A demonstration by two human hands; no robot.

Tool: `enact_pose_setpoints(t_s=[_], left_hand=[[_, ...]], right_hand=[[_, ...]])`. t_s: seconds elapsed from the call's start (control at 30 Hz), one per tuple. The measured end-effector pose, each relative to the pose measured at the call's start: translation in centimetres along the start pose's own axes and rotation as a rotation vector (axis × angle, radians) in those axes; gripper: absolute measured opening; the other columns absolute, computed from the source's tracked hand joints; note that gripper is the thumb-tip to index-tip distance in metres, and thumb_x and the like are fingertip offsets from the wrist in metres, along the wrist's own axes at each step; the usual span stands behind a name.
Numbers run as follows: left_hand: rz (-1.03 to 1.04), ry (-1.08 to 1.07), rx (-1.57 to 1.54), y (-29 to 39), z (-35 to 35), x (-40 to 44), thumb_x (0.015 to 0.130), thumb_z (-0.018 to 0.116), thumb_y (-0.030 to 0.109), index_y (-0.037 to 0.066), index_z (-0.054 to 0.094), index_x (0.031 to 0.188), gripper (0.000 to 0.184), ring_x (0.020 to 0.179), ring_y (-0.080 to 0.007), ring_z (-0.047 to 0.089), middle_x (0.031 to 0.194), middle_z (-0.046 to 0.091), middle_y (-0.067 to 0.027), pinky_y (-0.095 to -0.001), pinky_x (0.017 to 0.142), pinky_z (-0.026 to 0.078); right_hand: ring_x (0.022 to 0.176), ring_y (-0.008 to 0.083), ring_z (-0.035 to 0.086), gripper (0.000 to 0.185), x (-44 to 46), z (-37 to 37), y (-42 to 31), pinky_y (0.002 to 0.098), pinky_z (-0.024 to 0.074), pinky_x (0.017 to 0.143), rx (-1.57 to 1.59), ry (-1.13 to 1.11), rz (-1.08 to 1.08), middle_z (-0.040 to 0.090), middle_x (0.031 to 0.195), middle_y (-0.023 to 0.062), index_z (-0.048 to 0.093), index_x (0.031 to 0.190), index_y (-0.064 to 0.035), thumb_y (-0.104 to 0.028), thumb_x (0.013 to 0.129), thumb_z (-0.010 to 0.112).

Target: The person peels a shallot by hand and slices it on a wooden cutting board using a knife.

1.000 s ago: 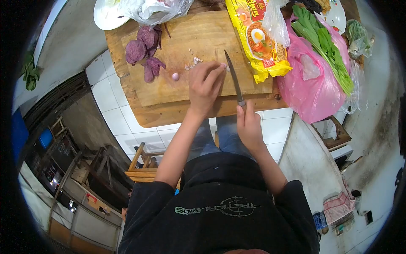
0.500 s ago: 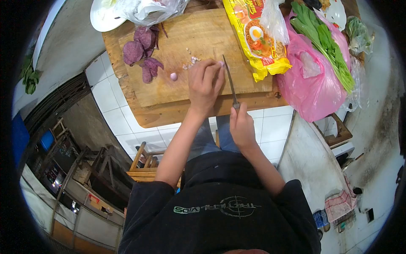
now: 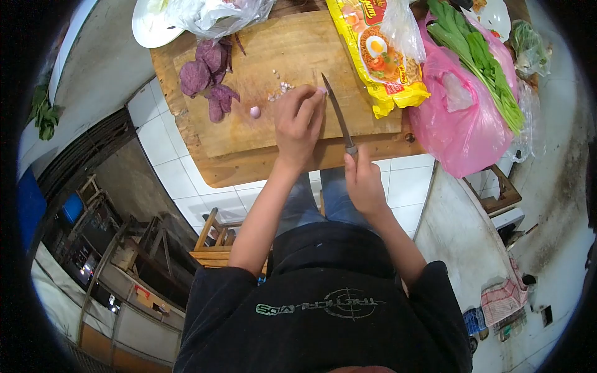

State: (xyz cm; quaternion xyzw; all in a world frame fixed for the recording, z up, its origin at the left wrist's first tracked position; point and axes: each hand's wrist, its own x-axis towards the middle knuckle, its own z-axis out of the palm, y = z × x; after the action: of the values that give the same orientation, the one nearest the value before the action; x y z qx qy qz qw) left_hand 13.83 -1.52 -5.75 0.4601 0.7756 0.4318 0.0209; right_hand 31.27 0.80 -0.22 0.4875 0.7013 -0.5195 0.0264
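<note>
Through the head camera I am viewing a bare left hand (image 3: 296, 127) whose curled fingertips are pinching a small pinkish-purple piece (image 3: 322, 91) over a flat, light-brown wooden board (image 3: 242, 140). The fingers are hiding most of this piece, so I am not managing to read its full shape; the narrow pinch is presumably steadying it. At the near side of the board, the bare right hand (image 3: 365, 186) is gripping the grey handle of a long, slender, dark-bladed knife (image 3: 337, 112); I am judging that this hold is leaving the whole blade free over the wood. The blade is pointing away from the person and lying just beside the left fingertips; whether it is touching the piece, I am not able to tell.

Left of that hand, a small, round, pale-pink bulb (image 3: 255, 112) is resting apart, and finely cut whitish bits (image 3: 283, 89) are lying scattered just past the knuckles, probably out of the blade's way. Several wrinkled purple pieces (image 3: 195, 78) are lying grouped near the board's left edge. At the right, a glossy yellow noodle packet (image 3: 379, 56) is overlapping the board, beside a bulging pink plastic bag (image 3: 457, 140); both are apparently sitting aside to give the hands room. A brown wooden bench (image 3: 217, 177) is supporting the board.
</note>
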Motion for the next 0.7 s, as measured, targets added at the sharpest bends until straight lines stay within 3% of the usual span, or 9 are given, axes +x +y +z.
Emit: enact_pose_setpoints(t_s=[0.27,0.7], left_hand=[[0.004,-0.008,-0.038,-0.2,0.0,-0.3,0.076,0.075,-0.003,0.003,0.069,0.100,0.026,0.089,-0.0275,0.063,0.101,0.064,-0.0103,-0.0373,0.076,0.049],[-0.006,-0.005,-0.062,0.0,0.1,-0.3,0.077,0.074,-0.003,0.002,0.068,0.102,0.027,0.088,-0.0285,0.063,0.101,0.064,-0.0113,-0.0381,0.076,0.050]], right_hand=[[0.076,0.0522,0.060,0.025,0.5,0.0,-0.8,0.0562,0.0454,0.059,-0.082,0.036,-0.079,0.061,0.078,0.0314,0.045,0.111,0.0050,-0.017,0.100,0.053],[0.081,0.0527,0.059,0.021,0.3,-0.3,-1.1,0.0566,0.0445,0.065,0.013,-0.025,0.031,0.061,0.081,0.0305,0.043,0.109,0.0004,-0.018,0.101,0.052]])
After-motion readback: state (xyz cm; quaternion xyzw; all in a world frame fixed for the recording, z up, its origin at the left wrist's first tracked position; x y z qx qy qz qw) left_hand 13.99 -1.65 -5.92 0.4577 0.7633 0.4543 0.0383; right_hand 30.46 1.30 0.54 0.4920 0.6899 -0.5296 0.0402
